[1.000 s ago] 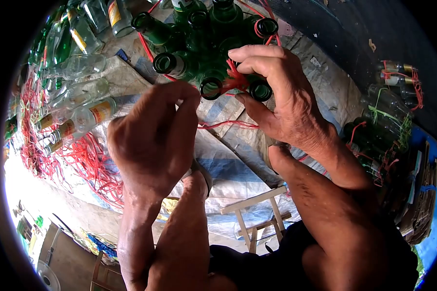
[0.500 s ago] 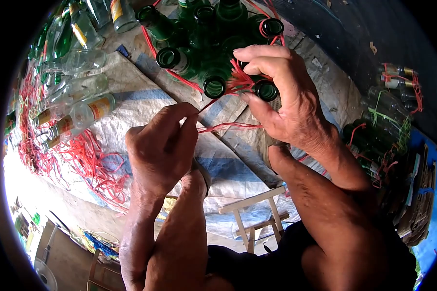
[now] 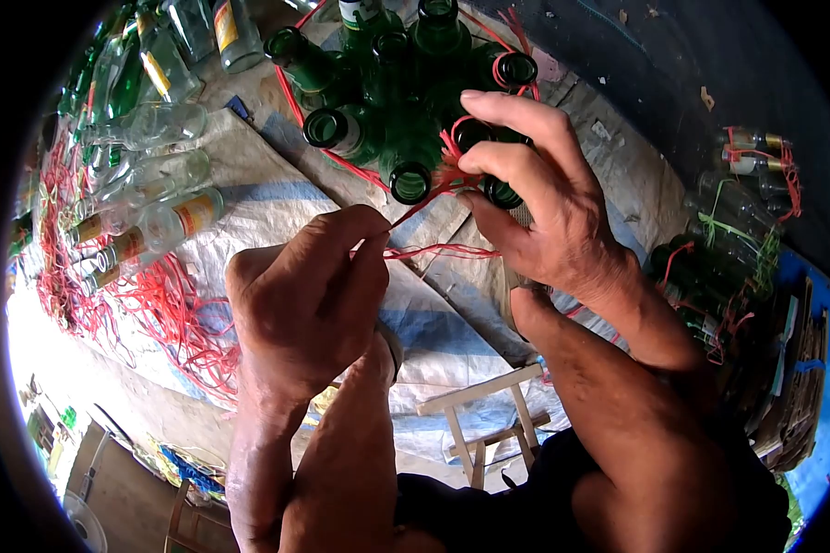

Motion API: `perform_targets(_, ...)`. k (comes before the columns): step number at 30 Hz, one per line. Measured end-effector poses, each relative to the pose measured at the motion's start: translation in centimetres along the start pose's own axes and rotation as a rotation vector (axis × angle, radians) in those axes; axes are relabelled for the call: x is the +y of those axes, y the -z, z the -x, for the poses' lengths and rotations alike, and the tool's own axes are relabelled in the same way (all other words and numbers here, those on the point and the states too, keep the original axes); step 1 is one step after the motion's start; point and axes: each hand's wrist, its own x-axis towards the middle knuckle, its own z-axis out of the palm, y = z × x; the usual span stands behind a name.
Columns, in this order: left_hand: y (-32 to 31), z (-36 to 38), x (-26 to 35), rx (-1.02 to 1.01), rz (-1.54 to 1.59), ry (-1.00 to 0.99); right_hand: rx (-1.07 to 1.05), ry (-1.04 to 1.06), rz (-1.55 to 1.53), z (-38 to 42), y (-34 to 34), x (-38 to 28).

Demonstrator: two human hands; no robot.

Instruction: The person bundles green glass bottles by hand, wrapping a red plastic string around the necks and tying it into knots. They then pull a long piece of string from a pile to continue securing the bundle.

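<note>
Green glass bottles (image 3: 397, 111) stand upright in a tight cluster in front of me, with red plastic string (image 3: 355, 170) looped around their necks. My left hand (image 3: 309, 290) is closed in a pinch on a strand that runs taut up to the near bottle necks. At the cluster's near right side, my right hand (image 3: 553, 198) curls its thumb and fingers around the frayed, bunched string beside a bottle neck; its fingertips partly hide that spot. A second strand of string (image 3: 443, 249) stretches between the hands, below the bottles.
Clear bottles (image 3: 180, 217) lie at the left beside a heap of loose red string (image 3: 180, 323). Tied bottles (image 3: 738, 217) sit at the right near stacked cardboard (image 3: 793, 396). A small wooden stool (image 3: 480, 392) stands near my legs, on woven sheeting (image 3: 277, 198).
My left hand has shifted slightly, still pinching the string. The right hand's fingers have moved a little, its index finger lifting and spreading. The bottles appear slightly lower in view.
</note>
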Motion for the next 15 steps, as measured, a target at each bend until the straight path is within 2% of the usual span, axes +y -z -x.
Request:
perform_targets(4,-0.1,0.1,-0.3,0.024,-0.004,0.011,0.046,-0.070,-0.057,0.3,0.2,-0.1)
perform_targets(7,-0.5,0.2,-0.5,0.052,0.023,0.020,-0.020,-0.069,-0.064,-0.2,1.6,0.0)
perform_targets(11,-0.1,-0.2,-0.2,0.029,-0.002,-0.003,-0.014,0.025,0.071,-1.5,2.3,0.6)
perform_targets(15,0.1,-0.2,0.0,-0.003,0.004,0.032,-0.134,0.029,0.178,-3.9,4.1,-0.8)
